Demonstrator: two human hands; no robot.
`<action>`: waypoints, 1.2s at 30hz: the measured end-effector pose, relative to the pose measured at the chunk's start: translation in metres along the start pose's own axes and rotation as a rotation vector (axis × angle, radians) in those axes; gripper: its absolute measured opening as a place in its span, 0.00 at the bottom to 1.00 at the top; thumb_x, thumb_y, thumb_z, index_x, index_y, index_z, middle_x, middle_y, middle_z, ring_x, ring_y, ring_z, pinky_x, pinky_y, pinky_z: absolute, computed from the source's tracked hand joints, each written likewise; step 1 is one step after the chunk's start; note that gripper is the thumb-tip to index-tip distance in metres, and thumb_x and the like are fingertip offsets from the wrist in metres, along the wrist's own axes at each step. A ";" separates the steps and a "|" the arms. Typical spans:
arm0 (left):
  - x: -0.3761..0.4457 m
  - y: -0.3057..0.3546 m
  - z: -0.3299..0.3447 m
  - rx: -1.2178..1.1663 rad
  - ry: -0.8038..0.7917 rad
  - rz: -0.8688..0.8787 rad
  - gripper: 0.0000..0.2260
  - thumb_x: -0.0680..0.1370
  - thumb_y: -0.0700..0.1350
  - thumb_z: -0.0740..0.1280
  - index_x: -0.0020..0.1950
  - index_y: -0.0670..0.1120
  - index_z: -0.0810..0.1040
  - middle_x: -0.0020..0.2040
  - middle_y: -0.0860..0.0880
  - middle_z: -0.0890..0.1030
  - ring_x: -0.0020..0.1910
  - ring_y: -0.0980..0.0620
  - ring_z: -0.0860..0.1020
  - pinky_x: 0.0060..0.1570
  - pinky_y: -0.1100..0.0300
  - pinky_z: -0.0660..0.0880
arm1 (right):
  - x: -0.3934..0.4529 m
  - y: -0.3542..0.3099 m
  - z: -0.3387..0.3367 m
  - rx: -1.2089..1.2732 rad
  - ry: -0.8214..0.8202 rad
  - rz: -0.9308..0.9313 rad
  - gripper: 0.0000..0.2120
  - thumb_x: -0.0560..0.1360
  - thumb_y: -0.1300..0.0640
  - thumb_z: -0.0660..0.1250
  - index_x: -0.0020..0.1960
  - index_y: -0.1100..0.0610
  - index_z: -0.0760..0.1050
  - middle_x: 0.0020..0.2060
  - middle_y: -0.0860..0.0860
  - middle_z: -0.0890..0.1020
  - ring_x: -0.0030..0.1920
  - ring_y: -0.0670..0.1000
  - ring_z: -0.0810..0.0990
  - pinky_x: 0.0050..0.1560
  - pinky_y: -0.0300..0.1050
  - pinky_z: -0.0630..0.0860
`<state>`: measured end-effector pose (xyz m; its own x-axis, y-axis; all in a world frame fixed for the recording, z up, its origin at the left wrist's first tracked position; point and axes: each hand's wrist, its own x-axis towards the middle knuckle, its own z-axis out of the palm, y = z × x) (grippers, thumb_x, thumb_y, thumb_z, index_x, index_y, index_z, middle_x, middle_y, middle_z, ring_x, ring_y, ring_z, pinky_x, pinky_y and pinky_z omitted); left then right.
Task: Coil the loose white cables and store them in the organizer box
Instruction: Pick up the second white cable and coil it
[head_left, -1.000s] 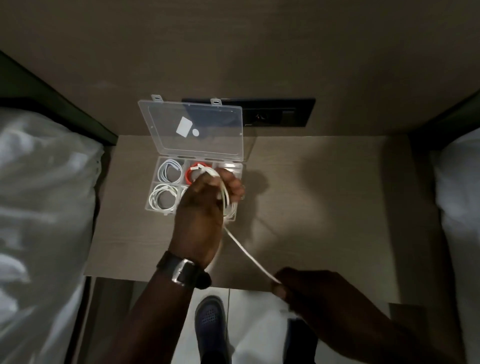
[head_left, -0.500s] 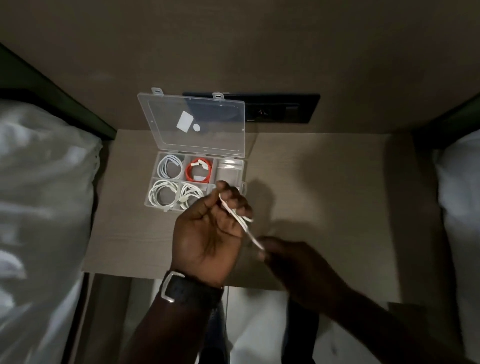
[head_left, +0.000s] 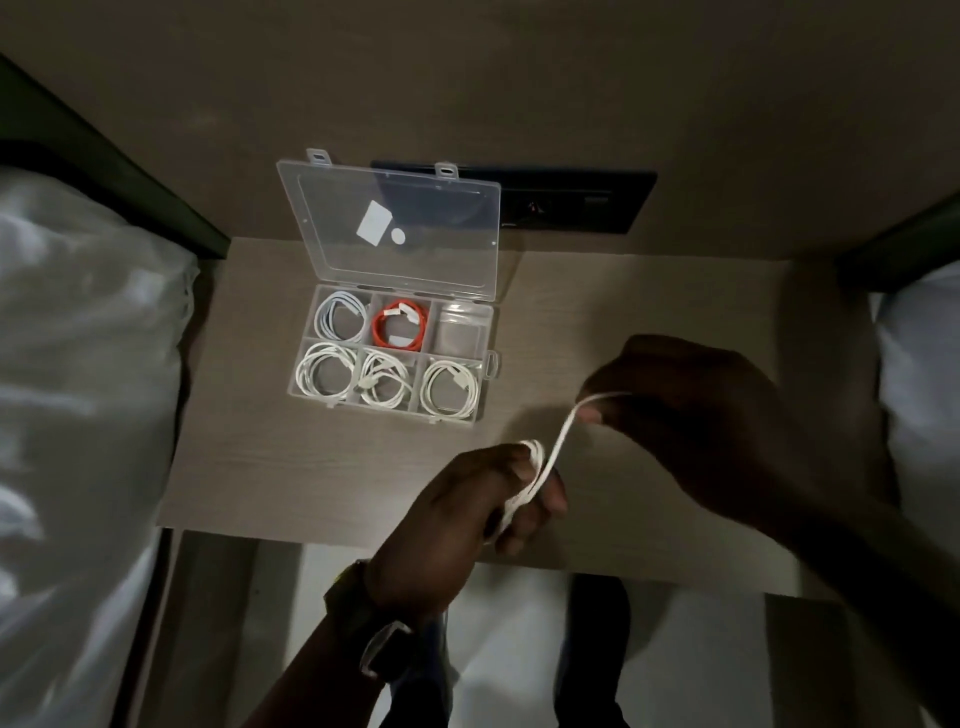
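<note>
A clear organizer box (head_left: 488, 332) stands open on the wooden bedside table (head_left: 270, 467), its lid (head_left: 395, 234) raised at the back. Several compartments hold coiled white cables; the back middle one holds a red cable (head_left: 401, 327), and the back right one (head_left: 462, 332) has no cable. My left hand (head_left: 467, 514) grips a partly wound white cable (head_left: 540, 467) above the table's front edge. My right hand (head_left: 691, 410) pinches the cable's free end, lifted up and to the right of the left hand. The strand runs taut between them.
White bedding (head_left: 78, 389) lies on the left and another bed (head_left: 919, 374) on the right. A black socket panel (head_left: 576, 202) sits in the wall behind the box. My watch (head_left: 379, 639) is on the left wrist. Floor and shoes show below the table edge.
My left hand has drawn back from over the box toward the table's front edge. My right hand rose from below the edge up and to the right, leading the cable end.
</note>
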<state>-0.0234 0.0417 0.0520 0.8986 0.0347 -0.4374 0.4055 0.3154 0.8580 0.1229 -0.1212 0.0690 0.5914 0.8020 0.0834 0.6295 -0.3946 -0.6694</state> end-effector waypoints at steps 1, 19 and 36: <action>0.000 0.002 0.001 -0.069 -0.015 -0.017 0.13 0.73 0.49 0.63 0.38 0.41 0.78 0.28 0.47 0.65 0.28 0.50 0.63 0.31 0.55 0.57 | 0.008 -0.007 0.007 0.094 -0.023 0.055 0.11 0.77 0.46 0.64 0.49 0.50 0.81 0.42 0.42 0.80 0.42 0.43 0.79 0.40 0.39 0.75; -0.002 -0.030 -0.020 -0.879 0.093 0.053 0.07 0.75 0.40 0.69 0.47 0.40 0.72 0.39 0.46 0.72 0.42 0.49 0.71 0.53 0.53 0.74 | -0.018 -0.036 0.087 1.258 -0.291 0.862 0.05 0.74 0.60 0.69 0.46 0.57 0.83 0.35 0.52 0.82 0.34 0.47 0.78 0.38 0.42 0.71; 0.010 -0.028 -0.024 -0.812 0.282 0.016 0.12 0.80 0.48 0.59 0.41 0.43 0.71 0.27 0.52 0.61 0.21 0.59 0.61 0.25 0.68 0.68 | -0.005 -0.030 0.105 1.138 -0.130 0.755 0.13 0.79 0.67 0.62 0.56 0.58 0.82 0.43 0.55 0.86 0.42 0.48 0.82 0.40 0.36 0.76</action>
<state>-0.0298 0.0557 0.0168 0.7843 0.2449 -0.5700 0.0509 0.8903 0.4525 0.0483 -0.0664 0.0108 0.5119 0.6191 -0.5956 -0.6164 -0.2181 -0.7566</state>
